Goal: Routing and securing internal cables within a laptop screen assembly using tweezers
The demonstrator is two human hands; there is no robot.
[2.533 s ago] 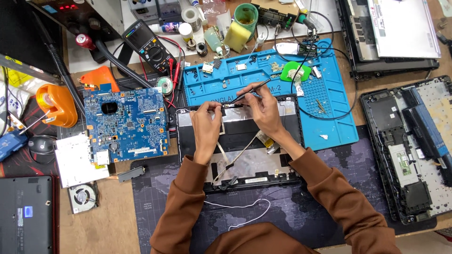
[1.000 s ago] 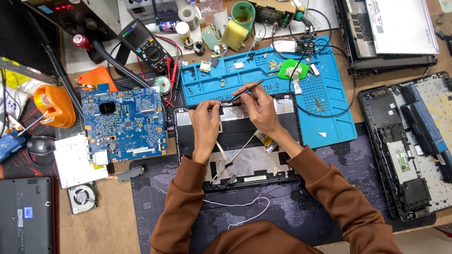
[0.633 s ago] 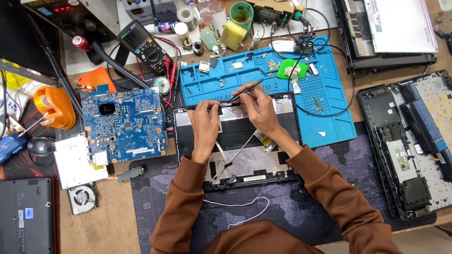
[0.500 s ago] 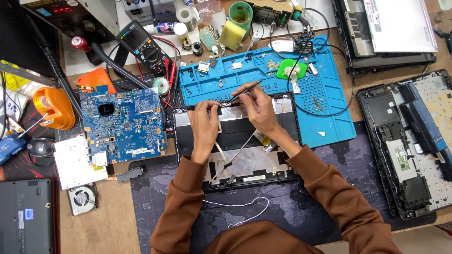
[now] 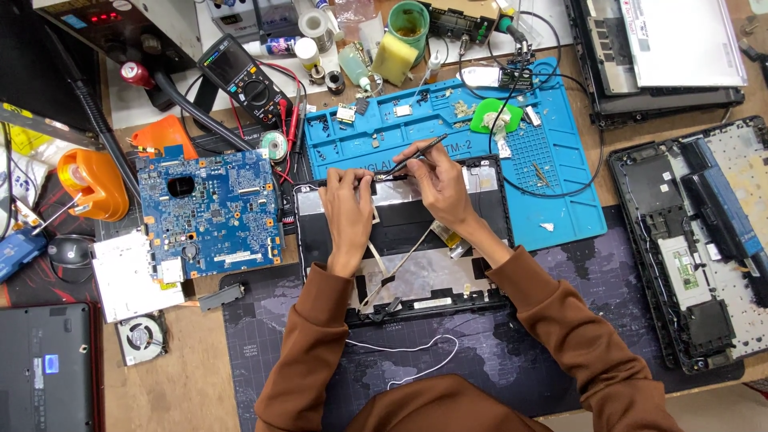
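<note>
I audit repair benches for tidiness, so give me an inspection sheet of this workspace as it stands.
Surface: wooden bench under a dark desk mat and blue work mat.
Job's things: black laptop lid shell; tweezers at its top edge.
Clutter: blue circuit board, multimeter, cooling fan, opened laptop base.
Hands: left hand presses the shell; right hand holds the tweezers.
Cables: white wire, black wire.
Surroundings: nothing seen.

Black laptop lid shell (image 5: 400, 224) lies flat, thin tweezers (image 5: 416, 152) slanted above its top edge (far side).
</note>
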